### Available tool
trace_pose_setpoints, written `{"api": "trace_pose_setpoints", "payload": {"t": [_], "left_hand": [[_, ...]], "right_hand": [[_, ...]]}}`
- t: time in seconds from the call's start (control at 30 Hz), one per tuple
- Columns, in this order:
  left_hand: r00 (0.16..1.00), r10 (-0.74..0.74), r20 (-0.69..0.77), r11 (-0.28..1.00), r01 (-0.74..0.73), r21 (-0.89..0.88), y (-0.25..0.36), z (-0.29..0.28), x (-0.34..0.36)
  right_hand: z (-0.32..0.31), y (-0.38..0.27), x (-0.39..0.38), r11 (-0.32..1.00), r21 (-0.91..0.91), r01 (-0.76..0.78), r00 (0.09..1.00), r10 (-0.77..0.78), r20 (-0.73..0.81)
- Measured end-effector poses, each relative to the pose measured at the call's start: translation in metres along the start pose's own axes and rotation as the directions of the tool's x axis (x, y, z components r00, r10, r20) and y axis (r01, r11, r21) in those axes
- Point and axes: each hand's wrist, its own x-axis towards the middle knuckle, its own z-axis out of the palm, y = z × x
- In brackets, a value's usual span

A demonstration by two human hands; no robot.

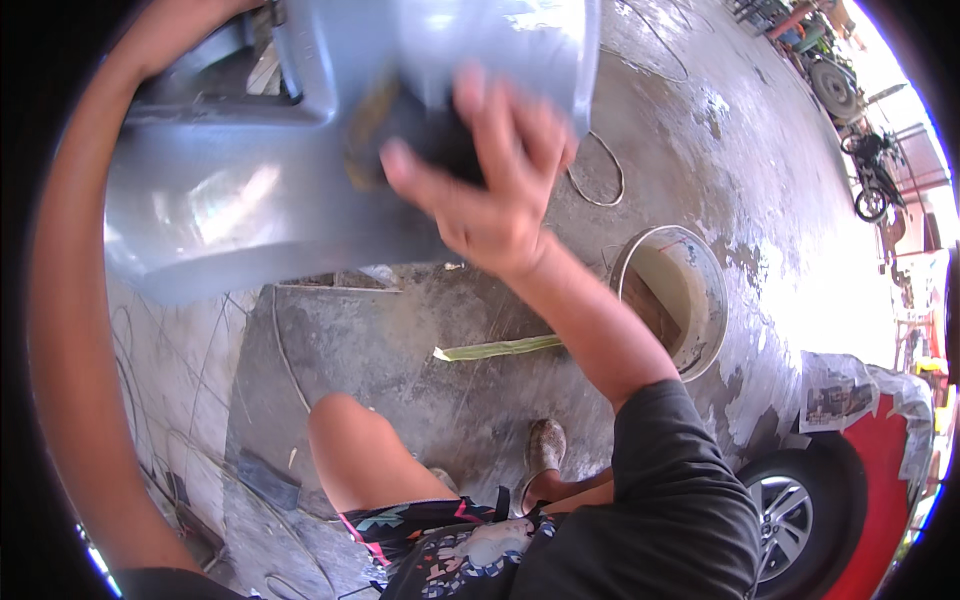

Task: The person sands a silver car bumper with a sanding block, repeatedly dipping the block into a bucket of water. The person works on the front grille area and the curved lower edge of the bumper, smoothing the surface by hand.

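Observation:
A shiny silver-grey moulded panel, apparently a vehicle bumper (pixel 200 220), fills the upper left, with an opening at its top left. My right hand (pixel 490 180) rests on it, blurred by motion, with fingers spread over and holding a dark pad (pixel 425 125). A faint yellowish patch shows just left of the pad. My left hand (pixel 210 10) reaches to the panel's upper left edge at the top of the view; its fingers are cut off or hidden, so its grip is unclear.
A bucket (pixel 705 310), green strip (pixel 480 350) and cables (pixel 610 200) lie on the worn concrete floor (pixel 360 330). A red car part with wheel (pixel 785 525) and taped paper stands at lower right. A motorcycle (pixel 870 175) and loose tyre (pixel 835 90) are farther right.

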Motion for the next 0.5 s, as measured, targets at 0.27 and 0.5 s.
{"api": "trace_pose_setpoints", "payload": {"t": [0.27,0.5], "left_hand": [[0.992,0.102,-0.071,0.993,-0.106,-0.054,0.010,0.015,-0.008],[0.995,0.021,0.094,0.991,-0.008,-0.130,0.003,0.003,0.001]], "right_hand": [[0.008,0.017,0.087,0.974,-0.028,0.224,0.965,-0.218,0.145],[0.032,0.007,0.132,0.978,-0.133,0.161,0.984,-0.150,0.093]]}}
